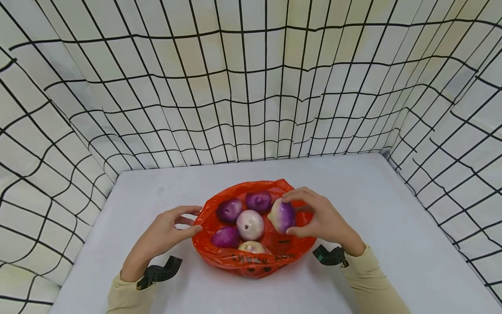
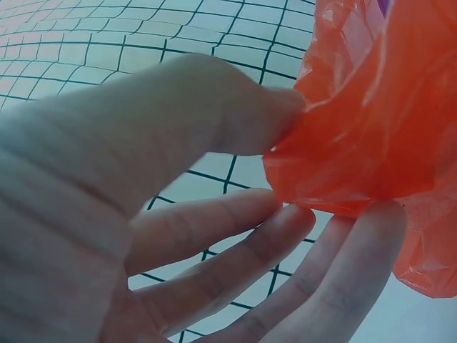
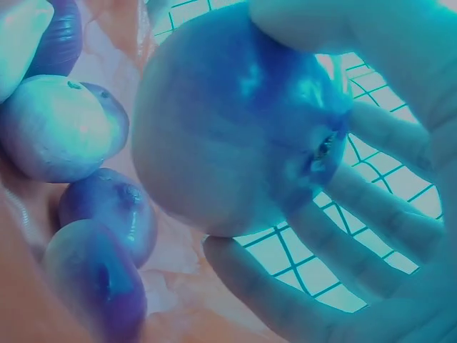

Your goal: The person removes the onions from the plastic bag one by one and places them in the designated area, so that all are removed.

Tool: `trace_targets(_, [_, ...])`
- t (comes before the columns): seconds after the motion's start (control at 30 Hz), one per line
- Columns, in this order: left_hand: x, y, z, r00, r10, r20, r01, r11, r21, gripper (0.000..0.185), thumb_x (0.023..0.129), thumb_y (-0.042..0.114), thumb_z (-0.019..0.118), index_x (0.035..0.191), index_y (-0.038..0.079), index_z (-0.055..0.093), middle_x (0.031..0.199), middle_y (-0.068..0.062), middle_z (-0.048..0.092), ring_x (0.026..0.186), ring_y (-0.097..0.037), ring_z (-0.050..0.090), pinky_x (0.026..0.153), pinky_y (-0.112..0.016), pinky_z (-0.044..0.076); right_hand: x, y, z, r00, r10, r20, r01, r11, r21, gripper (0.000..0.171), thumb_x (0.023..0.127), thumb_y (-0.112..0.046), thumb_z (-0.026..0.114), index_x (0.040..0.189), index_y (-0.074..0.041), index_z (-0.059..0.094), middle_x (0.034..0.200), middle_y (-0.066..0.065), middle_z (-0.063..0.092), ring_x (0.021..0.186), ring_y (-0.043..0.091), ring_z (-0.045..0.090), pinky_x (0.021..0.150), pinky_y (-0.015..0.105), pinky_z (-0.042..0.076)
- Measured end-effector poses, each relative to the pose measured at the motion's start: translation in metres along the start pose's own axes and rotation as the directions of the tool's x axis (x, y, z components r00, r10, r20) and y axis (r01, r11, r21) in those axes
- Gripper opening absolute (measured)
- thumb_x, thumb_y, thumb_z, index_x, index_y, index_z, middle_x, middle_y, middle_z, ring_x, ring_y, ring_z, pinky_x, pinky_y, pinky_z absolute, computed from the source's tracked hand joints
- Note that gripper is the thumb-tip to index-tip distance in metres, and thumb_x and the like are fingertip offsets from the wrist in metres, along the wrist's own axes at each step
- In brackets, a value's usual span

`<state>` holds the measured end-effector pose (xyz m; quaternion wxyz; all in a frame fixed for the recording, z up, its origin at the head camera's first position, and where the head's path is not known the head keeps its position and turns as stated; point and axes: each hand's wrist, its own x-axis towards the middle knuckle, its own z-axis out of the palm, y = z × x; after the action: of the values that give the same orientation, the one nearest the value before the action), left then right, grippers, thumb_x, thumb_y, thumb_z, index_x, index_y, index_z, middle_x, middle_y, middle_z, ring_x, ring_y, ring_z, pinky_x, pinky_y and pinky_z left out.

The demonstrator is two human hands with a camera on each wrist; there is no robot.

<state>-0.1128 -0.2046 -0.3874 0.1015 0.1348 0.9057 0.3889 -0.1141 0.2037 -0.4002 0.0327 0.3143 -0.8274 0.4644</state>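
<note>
A red plastic bag [image 1: 280, 247] lies with its mouth spread wide on the white table. Inside it are several onions, among them a pale one [image 1: 250, 225] in the middle and a purple one [image 1: 226, 237] at the left. My left hand [image 1: 169, 231] holds the bag's left rim, thumb on one side and fingertips on the other; the left wrist view shows the red film [image 2: 357, 150] between them. Over the bag's right side, my right hand [image 1: 319, 216] grips a purple-and-white onion [image 1: 283, 215], which looms large as the held onion [image 3: 228, 136] in the right wrist view.
A white table [image 1: 157, 187] spreads around the bag. Black netting [image 1: 247, 102] over white sheeting rises behind it and along both sides. Dark wrist devices [image 1: 162, 271] are strapped at both sleeves.
</note>
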Motion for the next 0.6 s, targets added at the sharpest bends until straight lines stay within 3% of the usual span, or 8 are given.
trace_targets(0.13, [0.000,0.000,0.000,1.000,0.005,0.003,-0.005,1.000,0.003,0.055,0.094,0.032,0.076,0.141,0.008,0.062,0.139,-0.016,0.066,0.114,-0.028,0.071,0.076,-0.020,0.059,-0.001,0.000,-0.004,0.999,-0.017,-0.039,0.019,0.998,0.054,0.065,0.076,-0.010,0.092,0.133,-0.018,0.062,0.134,0.004,0.062,0.126,0.010,0.059,0.094,0.041,0.064])
trace_targets(0.37, [0.000,0.000,-0.001,1.000,-0.013,0.013,0.013,1.000,0.009,0.057,0.094,0.036,0.075,0.142,0.008,0.061,0.140,-0.016,0.066,0.116,-0.030,0.070,0.080,-0.031,0.064,-0.002,0.001,-0.012,0.993,-0.048,-0.112,0.060,0.993,0.106,0.070,0.074,-0.001,0.091,0.135,-0.012,0.060,0.137,0.009,0.060,0.129,0.007,0.057,0.097,0.028,0.061])
trace_targets(0.6, [0.000,-0.004,-0.001,0.999,-0.028,0.027,0.028,1.000,0.002,0.058,0.094,0.041,0.074,0.142,0.011,0.061,0.141,-0.014,0.066,0.117,-0.031,0.069,0.082,-0.034,0.064,-0.007,0.005,-0.025,0.982,-0.007,-0.187,0.032,0.991,0.133,0.070,0.074,0.006,0.088,0.136,-0.008,0.059,0.140,0.009,0.058,0.130,0.008,0.057,0.097,0.024,0.060])
